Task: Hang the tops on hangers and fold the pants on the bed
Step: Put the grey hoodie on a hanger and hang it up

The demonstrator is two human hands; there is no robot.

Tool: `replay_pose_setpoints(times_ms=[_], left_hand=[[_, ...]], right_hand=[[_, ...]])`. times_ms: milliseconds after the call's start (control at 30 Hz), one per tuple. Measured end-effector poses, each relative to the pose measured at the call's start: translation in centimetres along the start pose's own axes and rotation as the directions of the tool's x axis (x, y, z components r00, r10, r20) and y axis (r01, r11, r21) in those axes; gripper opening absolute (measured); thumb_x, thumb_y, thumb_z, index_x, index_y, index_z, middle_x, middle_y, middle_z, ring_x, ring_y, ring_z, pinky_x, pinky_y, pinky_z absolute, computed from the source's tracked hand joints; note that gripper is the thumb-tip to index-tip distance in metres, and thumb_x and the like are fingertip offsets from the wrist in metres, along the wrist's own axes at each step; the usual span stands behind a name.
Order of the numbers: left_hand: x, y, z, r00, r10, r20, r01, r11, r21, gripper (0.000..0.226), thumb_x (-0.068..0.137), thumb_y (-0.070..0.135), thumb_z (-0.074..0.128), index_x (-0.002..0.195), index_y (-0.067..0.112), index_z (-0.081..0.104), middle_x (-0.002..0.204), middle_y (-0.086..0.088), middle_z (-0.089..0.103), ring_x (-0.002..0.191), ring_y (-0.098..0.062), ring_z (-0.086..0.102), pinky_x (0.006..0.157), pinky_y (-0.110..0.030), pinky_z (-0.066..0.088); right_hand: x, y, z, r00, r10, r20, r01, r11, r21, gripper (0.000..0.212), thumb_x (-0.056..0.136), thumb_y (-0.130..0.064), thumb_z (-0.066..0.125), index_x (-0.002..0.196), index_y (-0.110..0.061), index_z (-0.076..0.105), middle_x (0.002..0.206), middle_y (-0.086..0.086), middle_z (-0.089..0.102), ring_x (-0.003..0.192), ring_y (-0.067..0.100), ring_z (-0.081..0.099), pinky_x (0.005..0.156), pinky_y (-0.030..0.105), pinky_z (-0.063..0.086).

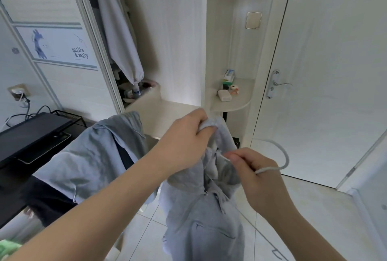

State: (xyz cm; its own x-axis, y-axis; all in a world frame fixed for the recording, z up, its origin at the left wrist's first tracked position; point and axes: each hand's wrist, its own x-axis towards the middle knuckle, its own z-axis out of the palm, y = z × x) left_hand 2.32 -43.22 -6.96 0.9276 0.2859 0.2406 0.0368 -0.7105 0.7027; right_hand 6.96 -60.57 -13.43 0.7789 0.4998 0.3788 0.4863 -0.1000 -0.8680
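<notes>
Both hands hold a grey garment point(201, 229) up near the open wardrobe point(171, 40).
Left hand point(188, 133) grips its bunched top edge; right hand point(257, 168) pinches its white cord point(285, 156). No hanger shows, and a blue-grey garment point(90, 156) waits draped at left: most work seems left.

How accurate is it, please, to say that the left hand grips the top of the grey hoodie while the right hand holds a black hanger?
Not quite: the hanger is white, not black, as the head view shows. The rest stands: the left hand grips the top of the grey hoodie while the right hand holds the hanger.
</notes>
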Motion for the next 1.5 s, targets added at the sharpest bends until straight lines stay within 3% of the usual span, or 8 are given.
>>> replay_pose_setpoints(times_ms=[267,367,567,633,767,1033,1333,1500], left_hand=[[-1.3,0.4,1.9,0.992,0.001,0.125,0.012,0.994,-0.105,0.022,0.099,0.021,0.056,0.079,0.016,0.048,0.055,0.012,0.047,0.051,-0.002,0.041,0.053,-0.016,0.035],[-1.8,-0.8,2.6,0.983,-0.009,0.185,0.008,1.0,0.006,0.018,0.099,0.028,0.056,0.084,0.018,0.05,0.061,0.011,0.053,0.054,-0.003,0.044,0.057,-0.025,0.04],[-3.5,-4.2,1.4,0.854,0.503,0.135,-0.504,0.73,0.461,0.038,0.089,0.06,0.059,0.102,0.025,0.067,0.116,0.005,0.06,0.112,-0.017,0.054,0.094,-0.033,0.039],[-3.7,-4.8,0.6,0.878,0.439,0.192,-0.476,0.749,0.46,0.047,0.091,0.067,0.049,0.116,0.03,0.063,0.12,0.008,0.062,0.119,-0.015,0.053,0.098,-0.031,0.037],[-4.4,-5.5,1.4,0.901,0.337,0.274,-0.432,0.761,0.484,0.044,0.096,0.062,0.032,0.093,0.028,0.06,0.077,0.015,0.057,0.073,-0.01,0.057,0.057,-0.029,0.039],[-7.1,-8.2,0.3,0.972,0.221,0.073,-0.232,0.948,0.217,0.039,0.094,0.059,0.048,0.071,0.027,0.05,0.061,0.006,0.051,0.059,-0.013,0.051,0.056,-0.04,0.046],[-9.4,-5.7,3.0,0.988,0.154,0.005,-0.151,0.965,0.214,0.035,0.095,0.053,0.045,0.064,0.042,0.034,0.061,0.015,0.047,0.055,-0.003,0.046,0.053,-0.018,0.029],[-10.1,-7.2,2.3,0.999,0.012,-0.031,-0.01,0.998,0.055,0.037,0.096,0.036,0.06,0.062,0.026,0.05,0.052,0.01,0.045,0.049,-0.009,0.042,0.051,-0.018,0.031]], right_hand=[[0.4,3.1,3.3,0.998,0.035,-0.048,-0.028,0.988,0.149,0.016,0.087,-0.038,0.052,0.086,-0.03,0.066,0.076,-0.005,0.065,0.068,0.009,0.058,0.062,0.019,0.043],[0.1,3.5,3.3,0.998,0.004,-0.055,0.013,0.954,0.299,0.014,0.093,-0.023,0.054,0.083,-0.021,0.064,0.063,-0.001,0.059,0.056,0.011,0.05,0.053,0.022,0.04],[0.1,3.0,1.0,1.0,-0.021,0.016,0.014,0.932,0.363,0.031,0.101,-0.011,0.05,0.074,-0.024,0.057,0.053,-0.009,0.044,0.044,0.006,0.035,0.044,0.019,0.03],[0.0,2.8,0.5,0.996,-0.049,0.076,0.019,0.936,0.351,0.034,0.101,-0.012,0.049,0.072,-0.026,0.056,0.053,-0.013,0.045,0.044,0.003,0.036,0.045,0.015,0.031],[0.0,3.0,0.8,0.984,-0.039,0.175,-0.02,0.947,0.322,0.028,0.1,-0.014,0.051,0.073,-0.022,0.056,0.055,-0.004,0.045,0.047,0.01,0.037,0.046,0.019,0.032],[-1.6,6.8,-2.3,0.977,0.022,0.213,-0.037,0.997,0.069,0.027,0.097,-0.01,0.058,0.076,-0.024,0.068,0.055,-0.005,0.054,0.053,0.006,0.047,0.059,0.011,0.039],[-2.4,5.9,-0.2,0.95,-0.037,0.311,0.033,0.999,0.019,0.017,0.091,-0.038,0.05,0.079,-0.035,0.061,0.071,-0.002,0.058,0.062,0.026,0.048,0.058,0.036,0.04],[-1.9,6.1,0.9,0.969,-0.103,0.225,0.125,0.988,-0.087,0.009,0.094,-0.021,0.062,0.089,-0.023,0.07,0.079,-0.013,0.065,0.075,0.01,0.058,0.07,0.022,0.044]])
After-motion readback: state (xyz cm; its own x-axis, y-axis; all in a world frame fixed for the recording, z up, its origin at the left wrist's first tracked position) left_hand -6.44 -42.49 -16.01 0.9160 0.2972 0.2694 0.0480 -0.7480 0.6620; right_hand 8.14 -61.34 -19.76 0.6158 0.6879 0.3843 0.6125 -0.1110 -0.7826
